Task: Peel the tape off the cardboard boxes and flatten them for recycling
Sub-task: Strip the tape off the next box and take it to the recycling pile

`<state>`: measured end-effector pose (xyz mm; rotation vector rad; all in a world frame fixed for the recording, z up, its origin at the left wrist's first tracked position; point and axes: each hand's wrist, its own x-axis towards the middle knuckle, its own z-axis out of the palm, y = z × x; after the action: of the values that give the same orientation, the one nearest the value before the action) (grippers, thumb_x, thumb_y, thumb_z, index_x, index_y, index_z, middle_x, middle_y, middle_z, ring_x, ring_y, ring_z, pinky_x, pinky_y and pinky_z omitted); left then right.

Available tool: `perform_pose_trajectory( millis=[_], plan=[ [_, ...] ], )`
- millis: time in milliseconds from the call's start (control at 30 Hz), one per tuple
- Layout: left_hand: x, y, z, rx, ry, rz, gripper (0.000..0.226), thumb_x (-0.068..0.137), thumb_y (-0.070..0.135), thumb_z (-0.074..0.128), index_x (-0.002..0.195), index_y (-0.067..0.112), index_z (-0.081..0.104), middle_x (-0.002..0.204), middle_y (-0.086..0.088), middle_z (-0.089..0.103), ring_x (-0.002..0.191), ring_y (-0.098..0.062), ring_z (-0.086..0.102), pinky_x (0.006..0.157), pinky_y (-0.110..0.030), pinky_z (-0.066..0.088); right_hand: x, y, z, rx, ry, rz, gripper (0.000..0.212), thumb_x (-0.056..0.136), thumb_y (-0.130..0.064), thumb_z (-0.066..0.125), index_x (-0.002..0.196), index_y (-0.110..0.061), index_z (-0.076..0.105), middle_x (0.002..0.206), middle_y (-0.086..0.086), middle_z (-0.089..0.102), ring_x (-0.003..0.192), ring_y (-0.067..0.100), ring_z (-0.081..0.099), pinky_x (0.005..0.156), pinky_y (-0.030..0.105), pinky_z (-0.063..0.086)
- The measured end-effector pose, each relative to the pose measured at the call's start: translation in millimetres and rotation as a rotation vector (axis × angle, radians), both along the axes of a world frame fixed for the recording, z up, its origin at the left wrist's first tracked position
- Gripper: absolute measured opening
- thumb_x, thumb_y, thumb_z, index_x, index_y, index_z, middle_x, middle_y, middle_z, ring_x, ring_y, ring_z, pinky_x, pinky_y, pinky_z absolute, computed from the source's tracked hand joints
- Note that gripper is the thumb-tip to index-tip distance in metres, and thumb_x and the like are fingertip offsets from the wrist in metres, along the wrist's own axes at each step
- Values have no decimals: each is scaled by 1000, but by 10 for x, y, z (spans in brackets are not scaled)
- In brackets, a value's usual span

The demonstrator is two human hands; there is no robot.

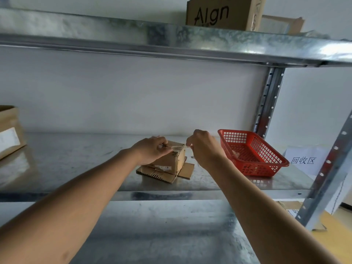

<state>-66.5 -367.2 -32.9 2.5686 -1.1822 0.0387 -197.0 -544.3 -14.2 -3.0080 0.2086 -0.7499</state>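
The metal shelf (80,161) fills most of the view, with an upper shelf board (171,40) above it and an upright post (269,100) at about 2 o'clock; on the upper board, at 12 to 1 o'clock, stands a big carton (224,14) with the printed letters "Algn"; at 9 o'clock, at the left edge, one more brown box (9,130) with a white label is partly cut off by the frame.

At 3 o'clock from the middle a red plastic basket (253,153) stands on the shelf, with some small pale scraps inside; just beside it, more to the right, a white paper sign (304,159) with three characters leans at the post.

Near the centre, a little toward 5 o'clock, a small cardboard box (175,159) stands upright on a flattened cardboard piece (165,173), which lies flat on the shelf; the left hand (152,149) rests on the top of the box from the 9 o'clock side, fingers curled over its upper edge and holding it; the right hand (203,145), at the 3 o'clock side of the box, has its fingers narrow, pinching the end of a clear tape strip (179,148); the strip is stretched between this pinch and the top corner of the box.
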Motion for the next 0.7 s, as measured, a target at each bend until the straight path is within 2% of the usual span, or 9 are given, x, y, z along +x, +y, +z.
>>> perform_pose_trajectory(
  millis=[67, 167, 267, 333, 400, 433, 500, 567, 700],
  plan=[
    [-4, 2, -4, 3, -13, -10, 50, 103, 62, 40, 138, 28, 54, 133, 1, 55, 104, -18, 58, 79, -34, 44, 32, 11, -32, -10, 33, 10, 27, 91, 3, 64, 112, -10, 74, 108, 8, 62, 89, 28, 68, 75, 36, 61],
    [5, -12, -9, 2, -12, 1, 48, 103, 59, 43, 139, 29, 54, 133, 0, 55, 101, -16, 54, 81, -32, 40, 48, 38, -58, 94, 27, 49, 22, 96, -28, 70, 109, -11, 76, 107, 6, 63, 88, 24, 65, 73, 34, 57],
    [-17, -15, 7, -22, 3, 0, 44, 104, 56, 46, 134, 27, 58, 124, 3, 56, 99, -14, 54, 80, -32, 40, 93, 31, -92, 170, 1, 26, 33, 94, -40, 74, 89, -7, 79, 85, 4, 67, 73, 21, 62, 61, 30, 48],
    [-29, -15, 17, -34, 16, 3, 41, 104, 55, 46, 130, 26, 59, 116, 5, 53, 97, -14, 53, 77, -32, 38, 115, 18, -134, 258, -56, 29, 36, 88, -39, 80, 79, -4, 78, 74, 5, 70, 66, 23, 65, 58, 35, 52],
    [-28, -19, 23, -27, 15, 6, 40, 104, 55, 46, 127, 26, 59, 112, 6, 52, 96, -14, 53, 73, -31, 37, 105, 25, -170, 382, -147, 64, 24, 83, -29, 86, 81, -7, 78, 74, 5, 73, 66, 19, 69, 64, 38, 60],
    [-27, -24, 27, -24, 12, 7, 39, 105, 55, 46, 126, 26, 59, 112, 5, 52, 95, -14, 53, 71, -29, 37, 91, 39, -177, 435, -181, 84, 19, 82, -23, 87, 91, -9, 78, 76, 3, 75, 67, 16, 71, 67, 37, 62],
    [-32, -30, 32, -22, 19, 11, 38, 105, 55, 46, 125, 26, 59, 112, 5, 53, 95, -15, 54, 70, -29, 37, 64, 59, -179, 494, -186, 126, 38, 82, -11, 85, 117, -15, 71, 81, -1, 77, 70, 11, 72, 73, 33, 63],
    [-40, -30, 37, -18, 24, 14, 38, 105, 54, 45, 126, 24, 58, 111, 5, 52, 96, -16, 54, 73, -32, 37, 68, 59, -163, 451, -153, 170, 45, 84, -7, 81, 127, -16, 68, 88, 0, 78, 77, 12, 73, 78, 33, 63],
    [-39, -48, 30, -5, 8, 7, 40, 105, 56, 42, 125, 23, 55, 112, 4, 51, 95, -16, 55, 74, -33, 38, 74, 71, -105, 241, -26, 191, 25, 96, -6, 65, 118, -12, 76, 108, 7, 76, 95, 22, 71, 82, 29, 57]
  ],
)
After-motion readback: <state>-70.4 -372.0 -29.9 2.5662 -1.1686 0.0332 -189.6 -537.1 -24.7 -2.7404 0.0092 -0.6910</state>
